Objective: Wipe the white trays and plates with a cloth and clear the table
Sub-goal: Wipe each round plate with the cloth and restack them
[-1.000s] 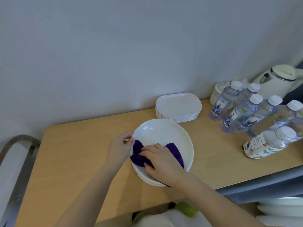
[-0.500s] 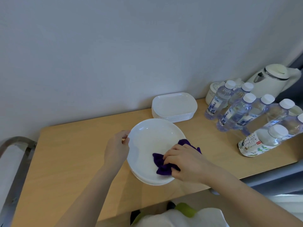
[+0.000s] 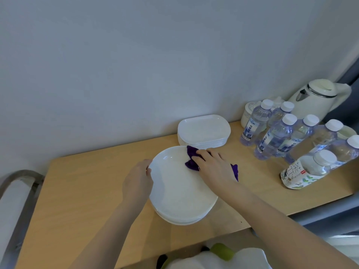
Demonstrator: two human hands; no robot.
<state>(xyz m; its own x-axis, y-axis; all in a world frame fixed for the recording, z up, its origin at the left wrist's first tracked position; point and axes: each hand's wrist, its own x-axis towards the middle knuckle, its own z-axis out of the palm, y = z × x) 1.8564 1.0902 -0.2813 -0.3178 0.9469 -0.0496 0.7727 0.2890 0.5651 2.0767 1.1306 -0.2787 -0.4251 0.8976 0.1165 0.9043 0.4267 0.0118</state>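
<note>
The top plate (image 3: pixel 180 189) sits on a small stack of plates at the front middle of the worktop (image 3: pixel 81 191). The right hand (image 3: pixel 213 167) lies over the plate's far right rim, its grip bunched on the purple cloth (image 3: pixel 191 158), which shows beyond the fingertips at the far edge and again past the rim on the right. The left hand (image 3: pixel 138 181) has its grip curled on the plate's left rim, steadying it. From the cloth, the unwiped-looking bulk of the plate lies toward the person and to the left, so the coming stroke probably sweeps back along that diagonal. The tray stack (image 3: pixel 204 131) stands just behind the plate, nearer the right hand, and likely comes later. Bottles (image 3: pixel 275 136) crowd the right side.
</note>
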